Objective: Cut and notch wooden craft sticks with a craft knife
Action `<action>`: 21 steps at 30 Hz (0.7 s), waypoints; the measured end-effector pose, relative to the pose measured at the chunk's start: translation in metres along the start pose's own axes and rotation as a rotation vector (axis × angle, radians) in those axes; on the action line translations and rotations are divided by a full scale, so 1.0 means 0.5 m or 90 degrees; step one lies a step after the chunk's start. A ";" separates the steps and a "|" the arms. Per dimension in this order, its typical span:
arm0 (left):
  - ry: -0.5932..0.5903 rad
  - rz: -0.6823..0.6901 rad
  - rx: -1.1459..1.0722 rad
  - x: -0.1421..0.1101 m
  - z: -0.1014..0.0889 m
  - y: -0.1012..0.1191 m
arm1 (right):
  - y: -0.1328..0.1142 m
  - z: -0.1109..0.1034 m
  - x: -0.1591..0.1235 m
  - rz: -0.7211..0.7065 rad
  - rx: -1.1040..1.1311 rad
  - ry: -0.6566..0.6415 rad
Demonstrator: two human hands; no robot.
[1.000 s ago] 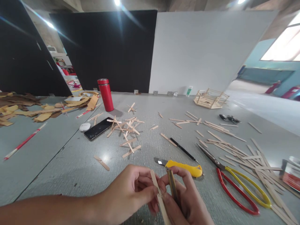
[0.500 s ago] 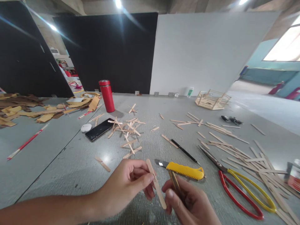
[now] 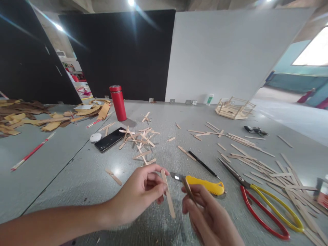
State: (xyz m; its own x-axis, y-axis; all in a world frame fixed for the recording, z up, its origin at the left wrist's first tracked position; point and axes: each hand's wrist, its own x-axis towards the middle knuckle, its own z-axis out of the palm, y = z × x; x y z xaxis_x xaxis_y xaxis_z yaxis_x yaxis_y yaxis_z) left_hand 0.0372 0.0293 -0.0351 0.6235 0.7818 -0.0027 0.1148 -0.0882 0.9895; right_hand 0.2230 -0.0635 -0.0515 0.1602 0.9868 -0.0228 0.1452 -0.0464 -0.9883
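Note:
My left hand (image 3: 139, 194) pinches a flat wooden craft stick (image 3: 168, 194) near its top end, and the stick hangs down and slightly right. My right hand (image 3: 210, 220) is closed round a thin brownish stick-like tool (image 3: 188, 189) whose tip points up towards the wooden stick. A small gap separates the two pieces. Just beyond my fingers a yellow utility knife (image 3: 203, 183) lies on the grey table (image 3: 77, 177) with its blade out to the left.
Red-and-yellow-handled scissors (image 3: 261, 201) and several loose sticks (image 3: 258, 160) lie to the right. A black pen (image 3: 203, 164), a stick pile (image 3: 139, 138), a phone (image 3: 109, 139), a red flask (image 3: 118, 102) and a stick-built frame (image 3: 234, 107) sit farther back. Cardboard scraps (image 3: 38, 118) cover the left.
My hands have drawn apart: the stick and the tool were touching a second ago and now have a gap. The wooden stick now hangs lower from my left fingers.

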 end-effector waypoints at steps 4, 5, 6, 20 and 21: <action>0.028 0.032 0.246 0.026 -0.015 -0.039 | -0.008 -0.026 0.017 0.063 -0.072 -0.010; 0.034 0.040 0.282 0.029 -0.020 -0.047 | -0.010 -0.032 0.021 0.063 -0.076 -0.018; 0.039 0.049 0.316 0.030 -0.024 -0.052 | -0.012 -0.037 0.025 0.059 -0.073 -0.023; -0.077 0.105 0.522 -0.018 -0.034 -0.041 | 0.040 -0.079 0.041 -0.056 -0.174 -0.145; -0.096 0.100 0.511 -0.020 -0.031 -0.032 | 0.039 -0.083 0.040 -0.057 -0.160 -0.179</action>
State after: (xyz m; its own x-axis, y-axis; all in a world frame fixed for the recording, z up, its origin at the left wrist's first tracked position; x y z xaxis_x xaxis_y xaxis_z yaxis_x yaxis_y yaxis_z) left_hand 0.0171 0.0322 -0.0487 0.7687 0.6376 0.0511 0.4990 -0.6478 0.5756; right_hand 0.2698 -0.0509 -0.0650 -0.1328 0.9911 -0.0129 0.3861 0.0397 -0.9216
